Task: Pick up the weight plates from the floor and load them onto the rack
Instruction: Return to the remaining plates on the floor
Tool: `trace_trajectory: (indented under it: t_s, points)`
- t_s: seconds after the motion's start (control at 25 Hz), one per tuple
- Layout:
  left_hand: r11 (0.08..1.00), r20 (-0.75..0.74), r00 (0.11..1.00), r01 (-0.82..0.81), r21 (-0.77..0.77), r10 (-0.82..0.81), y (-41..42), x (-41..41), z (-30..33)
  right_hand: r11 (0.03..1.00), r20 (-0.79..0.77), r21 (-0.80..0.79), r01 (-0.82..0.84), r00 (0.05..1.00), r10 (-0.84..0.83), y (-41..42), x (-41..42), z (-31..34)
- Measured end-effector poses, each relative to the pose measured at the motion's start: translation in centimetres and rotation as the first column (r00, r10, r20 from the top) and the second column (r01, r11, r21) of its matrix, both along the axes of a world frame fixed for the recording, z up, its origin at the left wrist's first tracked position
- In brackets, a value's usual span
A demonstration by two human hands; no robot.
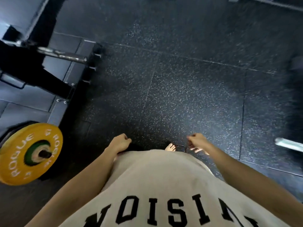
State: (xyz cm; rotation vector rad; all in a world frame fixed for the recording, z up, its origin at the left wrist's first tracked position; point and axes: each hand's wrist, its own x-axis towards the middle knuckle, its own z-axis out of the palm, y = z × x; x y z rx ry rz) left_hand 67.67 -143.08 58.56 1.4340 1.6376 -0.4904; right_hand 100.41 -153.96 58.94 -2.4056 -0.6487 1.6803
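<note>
A yellow weight plate [29, 153] with white lettering hangs at the lower left on a peg, with a green disc and dark plates behind it. A bare steel peg [62, 54] of the black rack [54, 86] sticks out at the upper left. My left hand [120, 143] hangs in front of my waist with its fingers loosely curled and nothing in it. My right hand [197, 142] hangs likewise, empty, over my bare feet. No loose plate shows on the floor.
Black speckled rubber floor [188, 87] fills the middle. A blurred dark object [295, 76] and a steel bar end [288, 144] sit at the right edge. More rack posts run along the top left.
</note>
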Motion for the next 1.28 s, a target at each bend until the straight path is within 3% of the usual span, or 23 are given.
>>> trace_trajectory:
  t_s: [0.2, 0.36, 0.52, 0.76, 1.0, 1.28]
  points:
    - [0.992, 0.07, 0.996, -0.066, 0.105, 0.059, 6.4, 8.3, -0.3, 0.998, -0.02, -0.041, 0.05, 0.998, -0.051, 4.9, 7.1, -0.2]
    - [0.995, 0.104, 0.994, -0.04, 0.095, 0.03, 13.3, 14.2, -2.3, 0.995, -0.07, -0.095, -0.012, 0.998, 0.005, 10.8, 10.9, -1.3]
    - [0.997, 0.098, 0.995, -0.032, 0.066, 0.025, 23.4, 19.3, -3.5, 0.994, -0.014, -0.1, 0.037, 0.999, -0.038, 20.0, 16.7, -1.2]
    - [0.998, 0.11, 0.992, 0.057, -0.034, -0.053, 41.8, 26.6, -2.0, 0.993, 0.119, 0.047, 0.107, 0.987, -0.112, 36.0, 25.9, -1.2]
    - [0.998, 0.098, 0.995, -0.019, -0.061, 0.025, 55.0, 34.0, -2.1, 0.988, 0.147, -0.048, -0.144, 0.978, 0.15, 50.5, 32.6, -4.2]
    - [0.988, -0.058, 0.986, -0.156, 0.006, 0.156, 67.8, 39.0, -0.8, 0.949, 0.129, -0.038, -0.313, 0.94, 0.315, 74.0, 42.1, -2.5]
